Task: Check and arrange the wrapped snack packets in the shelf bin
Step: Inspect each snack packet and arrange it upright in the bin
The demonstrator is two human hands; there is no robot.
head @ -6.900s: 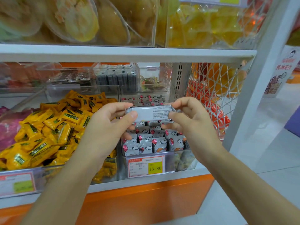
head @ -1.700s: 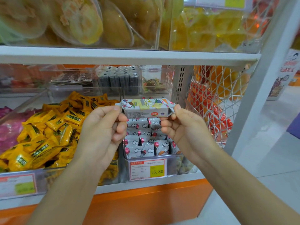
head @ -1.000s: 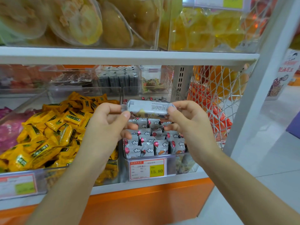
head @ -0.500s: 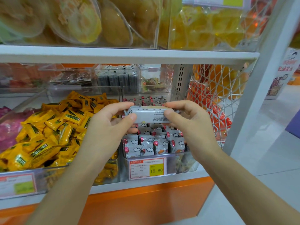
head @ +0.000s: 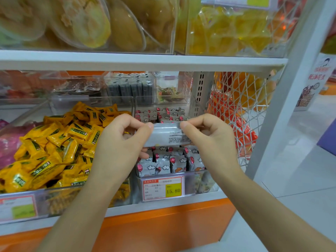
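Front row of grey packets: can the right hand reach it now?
Likely yes: the front row lies uncovered just below the right hand, though its fingers are busy pinching the held packet.

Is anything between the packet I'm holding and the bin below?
Nothing visible. The left hand and right hand pinch the grey packet above the open bin; only its own upright packets lie below.

The packet (head: 167,132) has hidden ends and print too small to read.
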